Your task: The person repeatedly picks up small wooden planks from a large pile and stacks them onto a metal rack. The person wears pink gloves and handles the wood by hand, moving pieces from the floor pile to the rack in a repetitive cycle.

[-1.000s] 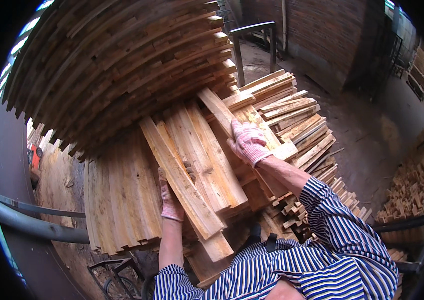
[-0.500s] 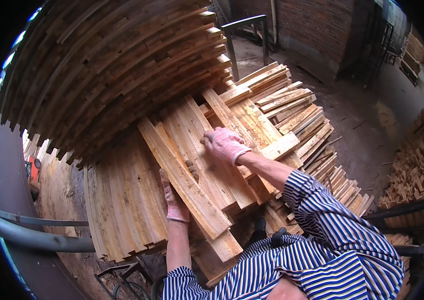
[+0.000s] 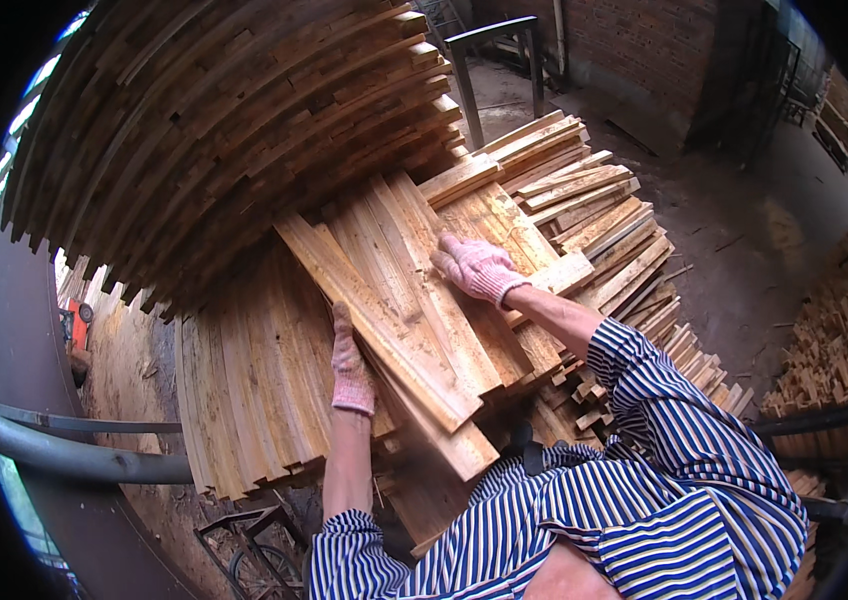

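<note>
Several long, pale wooden boards [image 3: 399, 290] lie side by side at a slant in front of me. My left hand [image 3: 350, 365], in a pink knit glove, is closed on the left edge of the outermost slanted board [image 3: 384, 330], its fingers mostly hidden under the wood. A second board [image 3: 454, 445] pokes out beneath that one toward me. On the group's right side, my right hand [image 3: 481, 268], gloved alike, has its fingers bent over the edge of a narrow board [image 3: 424, 240]. Under these lies a layer of flat boards [image 3: 249, 380].
A tall stack of boards [image 3: 224, 130] rises at the far left. Loose strips [image 3: 594, 230] are piled on the right. A metal frame [image 3: 494, 40] stands behind, a metal rail [image 3: 94, 460] runs at the left, and another wood pile [image 3: 834, 340] sits at the far right.
My right hand has shifted right, and the narrow board now lies against the slanted group, its gap closed. My left hand has moved slightly up, its fingertips no longer showing past the board.
</note>
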A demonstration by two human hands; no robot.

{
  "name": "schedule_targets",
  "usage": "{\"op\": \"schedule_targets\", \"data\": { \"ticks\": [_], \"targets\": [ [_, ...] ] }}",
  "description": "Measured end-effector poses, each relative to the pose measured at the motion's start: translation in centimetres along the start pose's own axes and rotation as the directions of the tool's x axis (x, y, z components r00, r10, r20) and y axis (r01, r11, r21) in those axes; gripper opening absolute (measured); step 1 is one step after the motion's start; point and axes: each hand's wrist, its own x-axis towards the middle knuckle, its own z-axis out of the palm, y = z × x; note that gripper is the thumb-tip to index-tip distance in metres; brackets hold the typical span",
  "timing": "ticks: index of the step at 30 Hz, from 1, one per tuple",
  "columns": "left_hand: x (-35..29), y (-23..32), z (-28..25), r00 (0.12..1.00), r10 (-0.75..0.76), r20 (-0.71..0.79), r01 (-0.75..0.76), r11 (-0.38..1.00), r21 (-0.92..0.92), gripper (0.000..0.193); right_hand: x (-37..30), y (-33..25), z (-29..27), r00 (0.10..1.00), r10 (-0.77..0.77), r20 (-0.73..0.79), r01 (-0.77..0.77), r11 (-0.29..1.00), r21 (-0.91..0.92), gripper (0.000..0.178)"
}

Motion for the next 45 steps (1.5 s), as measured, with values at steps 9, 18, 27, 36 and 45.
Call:
{"op": "schedule_targets", "data": {
  "ticks": [9, 18, 27, 36, 45],
  "targets": [
    [9.6, -13.6, 0.6, 0.685, 0.668, -0.29, 0.144, 0.266, 0.953, 0.029, -6.5, -5.8, -4.5, 0.989, -0.143, 0.023, 0.138, 0.978, 0.156, 0.089],
    [6.2, -1.2, -6.8, 0.803, 0.53, -0.273, 0.166, 0.241, 0.956, 0.082, -3.1, 0.5, -1.7, 0.998, -0.051, -0.044, 0.047, 0.996, -0.082, 0.044],
    [12.3, -16.3, -1.2, 0.601, 0.694, -0.397, 0.137, 0.4, 0.906, 0.059, -9.2, -4.3, -4.0, 0.99, -0.034, 0.136, 0.03, 0.999, 0.029, 0.088],
    [12.9, -15.1, -3.3, 0.85, 0.391, -0.354, 0.102, 0.537, 0.838, 0.05, -7.9, -3.0, -7.4, 0.996, -0.066, -0.065, 0.076, 0.983, 0.167, 0.091],
    [15.6, -13.7, 0.9, 0.957, 0.259, -0.128, 0.286, -0.913, 0.29, 0.071, -5.9, 4.3, -7.5, 0.96, 0.221, -0.172, -0.223, 0.975, 0.007, 0.078]
  ]
}}
